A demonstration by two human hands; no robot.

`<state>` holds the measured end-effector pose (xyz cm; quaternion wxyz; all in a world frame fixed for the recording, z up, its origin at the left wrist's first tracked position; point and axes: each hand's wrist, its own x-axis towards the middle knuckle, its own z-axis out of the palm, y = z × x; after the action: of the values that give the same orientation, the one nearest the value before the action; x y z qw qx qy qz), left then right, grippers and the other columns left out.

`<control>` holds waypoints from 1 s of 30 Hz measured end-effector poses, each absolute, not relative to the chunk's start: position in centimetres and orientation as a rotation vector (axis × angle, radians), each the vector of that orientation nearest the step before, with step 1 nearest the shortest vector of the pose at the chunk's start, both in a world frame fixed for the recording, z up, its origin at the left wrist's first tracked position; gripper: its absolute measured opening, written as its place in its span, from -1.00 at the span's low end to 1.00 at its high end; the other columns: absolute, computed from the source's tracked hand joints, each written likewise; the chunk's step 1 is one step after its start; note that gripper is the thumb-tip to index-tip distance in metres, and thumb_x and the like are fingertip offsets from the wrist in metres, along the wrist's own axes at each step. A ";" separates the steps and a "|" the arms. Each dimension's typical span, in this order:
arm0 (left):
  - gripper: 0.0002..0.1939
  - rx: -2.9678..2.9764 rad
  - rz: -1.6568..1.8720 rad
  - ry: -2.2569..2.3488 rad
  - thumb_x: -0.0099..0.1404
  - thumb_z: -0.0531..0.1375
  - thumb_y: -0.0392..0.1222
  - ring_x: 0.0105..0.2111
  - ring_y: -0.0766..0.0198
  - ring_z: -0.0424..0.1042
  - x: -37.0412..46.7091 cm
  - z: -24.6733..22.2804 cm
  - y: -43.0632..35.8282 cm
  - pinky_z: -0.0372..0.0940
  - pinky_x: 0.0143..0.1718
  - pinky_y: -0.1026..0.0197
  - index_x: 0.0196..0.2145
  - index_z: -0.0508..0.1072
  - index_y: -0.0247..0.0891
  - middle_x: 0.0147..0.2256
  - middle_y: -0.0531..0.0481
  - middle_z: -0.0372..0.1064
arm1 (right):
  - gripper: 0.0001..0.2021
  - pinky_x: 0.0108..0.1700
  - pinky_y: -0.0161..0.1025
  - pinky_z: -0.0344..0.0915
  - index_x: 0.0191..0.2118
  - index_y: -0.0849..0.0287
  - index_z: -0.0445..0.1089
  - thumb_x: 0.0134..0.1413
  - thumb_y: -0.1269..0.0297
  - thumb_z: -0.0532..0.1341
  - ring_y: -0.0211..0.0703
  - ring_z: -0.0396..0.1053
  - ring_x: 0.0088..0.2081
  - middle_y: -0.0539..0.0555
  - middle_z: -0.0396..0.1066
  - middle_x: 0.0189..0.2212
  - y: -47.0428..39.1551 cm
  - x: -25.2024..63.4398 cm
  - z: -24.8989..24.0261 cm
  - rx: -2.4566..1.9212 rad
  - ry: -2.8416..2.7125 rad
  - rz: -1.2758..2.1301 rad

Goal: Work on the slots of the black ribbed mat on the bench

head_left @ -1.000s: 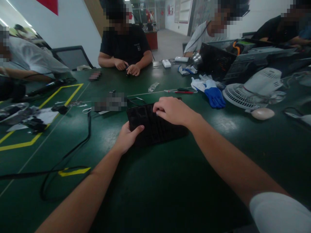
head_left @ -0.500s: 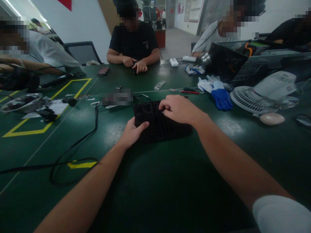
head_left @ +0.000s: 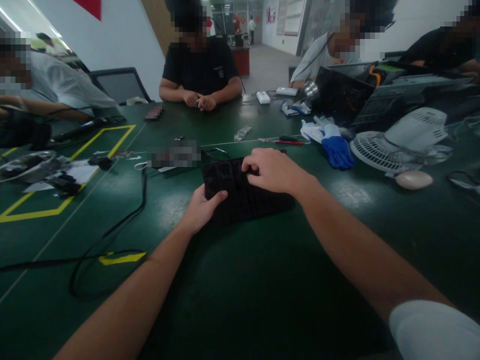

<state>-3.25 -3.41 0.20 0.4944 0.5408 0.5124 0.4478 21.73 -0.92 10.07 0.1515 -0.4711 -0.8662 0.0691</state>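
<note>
A flat black rectangular panel (head_left: 236, 195) with moulded ridges and recesses is in front of me on the dark green table (head_left: 240, 280). My left hand (head_left: 200, 207) grips its left edge, thumb lying on the upper face and the other fingers hidden below. Over the panel's upper middle, my right hand (head_left: 272, 170) is closed with its fingers curled and the thumb near the index finger. A tiny shiny spot shows at those fingertips, too small to name. The hand and forearm cover part of the panel's right half.
Beyond the panel lie a red-handled tool (head_left: 294, 142), clear plastic (head_left: 243, 133) and blue-and-white gloves (head_left: 337, 150). A white fan part (head_left: 401, 145) is at right. A black cable (head_left: 144, 190) and yellow tape (head_left: 122, 258) are at left. Co-workers sit around the table.
My head view has shifted slightly, so the scene sits a little further left. Both my hands keep their places on the panel. The hands of the person opposite have come closer together.
</note>
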 end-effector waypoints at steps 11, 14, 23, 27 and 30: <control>-0.46 1.331 1.062 1.263 0.17 0.50 0.08 -0.06 -0.08 0.63 -3.0 0.6 -3.6 0.54 0.03 -0.14 0.00 0.55 -0.23 -0.07 -0.13 0.63 | -0.77 -0.16 -0.10 0.17 -0.03 0.11 0.65 0.31 0.30 0.27 -0.02 0.40 -0.14 0.14 0.51 -0.11 -0.9 21.9 9.7 -1.342 -2.467 0.189; -0.44 1.324 1.062 1.243 0.16 0.51 0.10 -0.07 -0.09 0.63 -3.1 0.5 -3.6 0.54 0.04 -0.15 0.01 0.55 -0.24 -0.08 -0.14 0.64 | -0.78 -0.16 -0.09 0.18 -0.02 0.10 0.64 0.32 0.30 0.27 -0.01 0.40 -0.13 0.15 0.51 -0.11 -1.0 21.8 9.9 -1.354 -2.473 0.193; -0.44 1.305 1.076 1.247 0.16 0.51 0.09 -0.04 -0.10 0.64 -3.1 0.3 -3.5 0.53 0.09 -0.19 0.02 0.55 -0.23 -0.05 -0.16 0.65 | -0.79 -0.16 -0.08 0.18 -0.02 0.09 0.64 0.36 0.27 0.26 -0.01 0.40 -0.13 0.15 0.51 -0.10 -0.8 21.7 9.8 -1.341 -2.475 0.180; -0.45 1.319 1.074 1.244 0.16 0.50 0.10 -0.06 -0.09 0.63 -3.2 0.2 -3.5 0.54 0.06 -0.17 0.00 0.55 -0.24 -0.07 -0.15 0.64 | -0.78 -0.16 -0.09 0.18 -0.03 0.08 0.66 0.39 0.27 0.25 -0.02 0.40 -0.14 0.15 0.51 -0.08 -1.0 21.6 10.0 -1.381 -2.473 0.180; -0.46 1.325 1.076 1.253 0.17 0.51 0.10 -0.07 -0.09 0.63 -3.2 0.2 -3.5 0.54 0.04 -0.16 -0.01 0.56 -0.24 -0.08 -0.15 0.64 | -0.77 -0.15 -0.09 0.20 -0.03 0.08 0.66 0.42 0.26 0.23 -0.01 0.40 -0.14 0.16 0.52 -0.08 -1.0 21.5 10.1 -1.394 -2.476 0.186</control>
<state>-3.19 -3.47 0.19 0.4902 0.5453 0.5158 0.4430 21.51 -1.04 10.14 0.1467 -0.4843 -0.8601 0.0648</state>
